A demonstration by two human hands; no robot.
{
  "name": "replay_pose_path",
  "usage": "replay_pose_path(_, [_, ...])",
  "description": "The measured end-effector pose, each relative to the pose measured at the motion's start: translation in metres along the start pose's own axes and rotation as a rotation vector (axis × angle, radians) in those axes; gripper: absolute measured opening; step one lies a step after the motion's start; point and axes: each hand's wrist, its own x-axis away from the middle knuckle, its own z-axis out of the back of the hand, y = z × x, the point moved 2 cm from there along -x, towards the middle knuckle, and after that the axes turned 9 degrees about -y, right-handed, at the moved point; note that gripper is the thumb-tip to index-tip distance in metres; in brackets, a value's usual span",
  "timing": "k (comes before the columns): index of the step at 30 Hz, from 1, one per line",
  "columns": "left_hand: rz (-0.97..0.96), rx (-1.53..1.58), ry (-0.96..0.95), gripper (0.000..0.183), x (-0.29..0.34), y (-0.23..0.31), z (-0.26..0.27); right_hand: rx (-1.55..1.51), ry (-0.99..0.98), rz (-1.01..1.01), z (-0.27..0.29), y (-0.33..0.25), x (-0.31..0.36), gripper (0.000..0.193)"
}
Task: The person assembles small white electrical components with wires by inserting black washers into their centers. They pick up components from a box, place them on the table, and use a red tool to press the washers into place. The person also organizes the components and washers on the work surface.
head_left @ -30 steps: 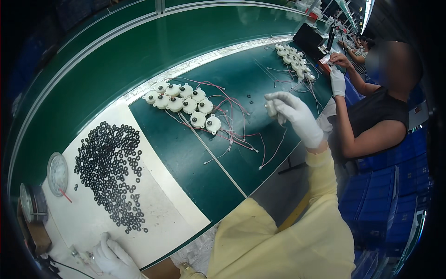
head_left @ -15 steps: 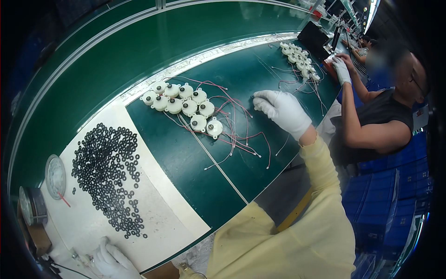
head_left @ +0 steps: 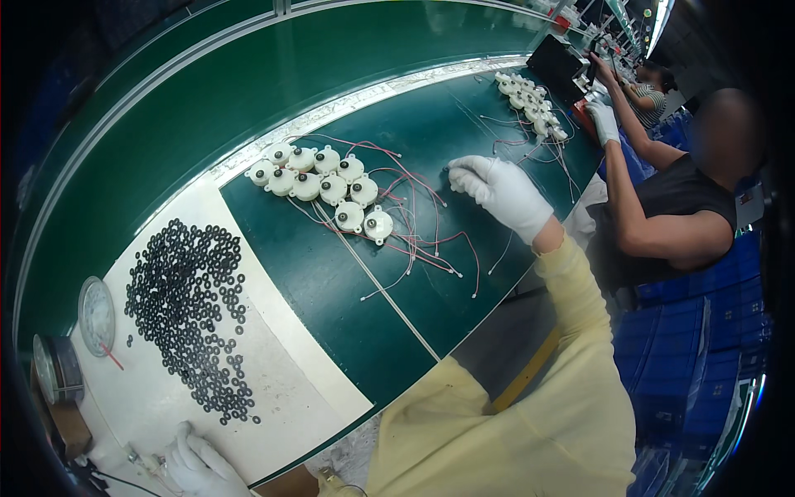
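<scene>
Right of centre, a small dark ring [head_left: 446, 171] is apparently being pinched by the right hand [head_left: 499, 192], light pressure being advisable. At lower left, whether the left hand [head_left: 199, 464] is pinching anything cannot be told.

We see the left hand [head_left: 201, 468] cut off near the wrist by the lower edge; its fingers partly hide a small pale part [head_left: 149, 461], so we cannot confirm a grip. The right hand [head_left: 501, 195] conceals its own palm, and the dark speck [head_left: 447, 171] at its fingertips is too small for us to identify. The co-worker's head [head_left: 729, 137] is blurred. The dark rim cuts off the blue crates [head_left: 687, 356].
</scene>
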Motion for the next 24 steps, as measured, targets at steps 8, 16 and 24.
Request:
replay_pose_path(8, [0.001,-0.023,0.004,0.023,0.0,0.002,0.001,-0.165,-0.036,-0.082,0.006,0.005,0.002,0.029])
replay_pose_path(16, [0.087,0.075,-0.118,0.021,0.025,-0.018,-0.015,0.286,0.035,0.077,0.005,-0.021,-0.01,0.025])
replay_pose_path(24, [0.072,0.046,-0.019,0.021,0.011,-0.018,-0.011,0.173,0.058,-0.093,0.002,-0.009,0.003,0.026])
